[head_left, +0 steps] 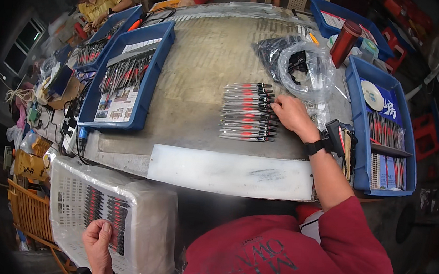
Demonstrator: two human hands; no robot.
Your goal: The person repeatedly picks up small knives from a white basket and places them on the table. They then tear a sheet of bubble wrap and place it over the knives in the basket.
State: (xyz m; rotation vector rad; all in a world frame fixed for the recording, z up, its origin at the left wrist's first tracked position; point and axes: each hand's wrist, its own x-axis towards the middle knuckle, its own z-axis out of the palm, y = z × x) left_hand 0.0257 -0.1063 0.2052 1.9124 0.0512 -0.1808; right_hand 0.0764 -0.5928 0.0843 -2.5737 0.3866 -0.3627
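Observation:
Slender pointed sticks (248,113), silver with red middles and dark ends, lie in a stacked row on the table. My right hand (293,115) is at the row's right side, fingers curled and tips pinched at a stick's dark end. At lower left, my left hand (97,244) is held above a white plastic basket (69,188) lined with clear film. Its thumb and fingers are pressed together; whether something small is between them cannot be made out. Inside the basket, similar sticks (116,222) lie in two neat columns.
A white board (232,172) lies along the table's near edge. Blue trays with more sticks stand left (146,98) and right (361,119). Plastic bags (308,66) and a dark red flask (346,43) sit at far right. Another person in yellow (103,1) sits far left.

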